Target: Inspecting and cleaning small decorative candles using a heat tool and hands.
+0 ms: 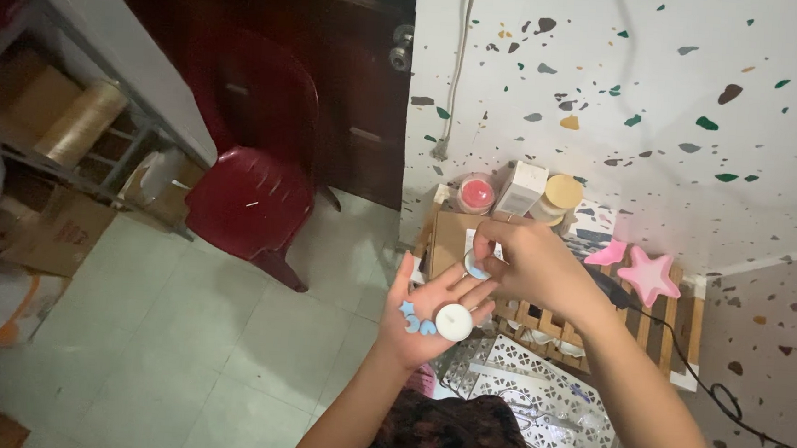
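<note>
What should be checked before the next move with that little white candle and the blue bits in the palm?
1. White tealight resting on the open left hand: ok.
2. Small blue shapes lying on the palm beside it, none sliding off: ok.
3. Right hand pinching a pale blue piece at the fingertips: ok.
4. Palm held level: cannot tell.
5. Black cord away from both hands: ok.
</note>
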